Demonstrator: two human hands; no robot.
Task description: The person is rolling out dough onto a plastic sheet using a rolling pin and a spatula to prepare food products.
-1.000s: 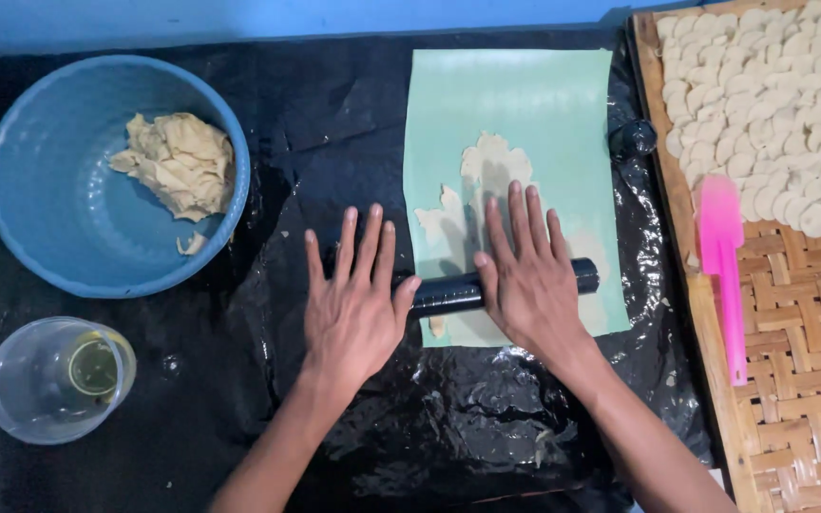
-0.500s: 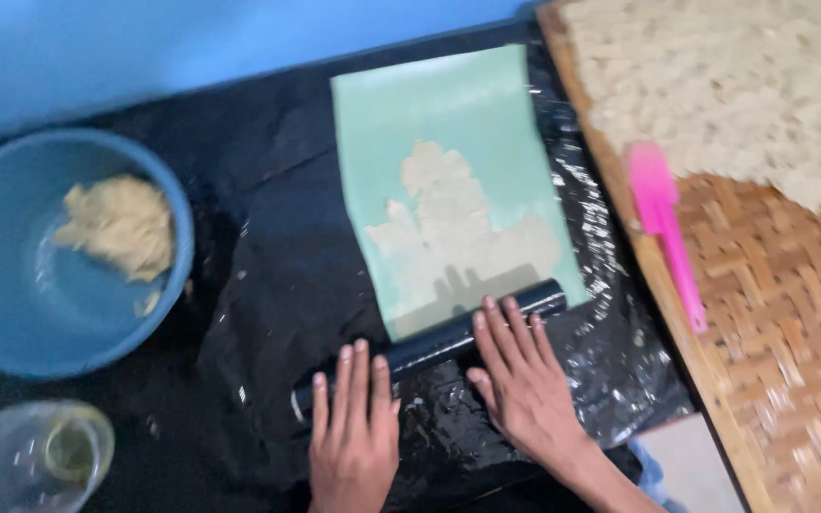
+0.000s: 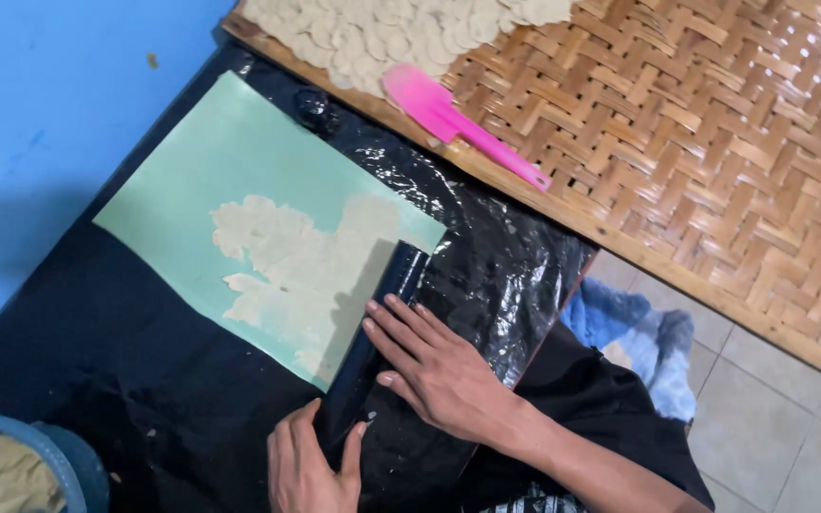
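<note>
A black cylindrical rolling pin (image 3: 372, 337) lies slantwise across the near edge of a pale green rectangular plastic sheet (image 3: 230, 171), its far end pointing toward one o'clock. On the sheet, from the pin toward ten o'clock, spreads a thin, ragged patch of flattened beige dough (image 3: 292, 271) — rolled almost translucent, with lobed, uneven edges.

The right hand (image 3: 439, 370) lies flat and open, fingers stretched out and slightly spread, their tips pressing on the middle of the pin. The left hand (image 3: 306, 465) is also open — palm down over the pin's near end, fingers resting along it; neither hand curls around it.

One pin, one green sheet and one dough patch, all on crinkled black plastic film (image 3: 496, 256). At one o'clock a single pink silicone spatula (image 3: 458, 123) lies on one woven bamboo tray (image 3: 715, 161), beside many small pale dough rounds (image 3: 372, 33), too many to count. At seven o'clock, one blue plastic bowl (image 3: 68, 465) holds a lump of dough.
</note>
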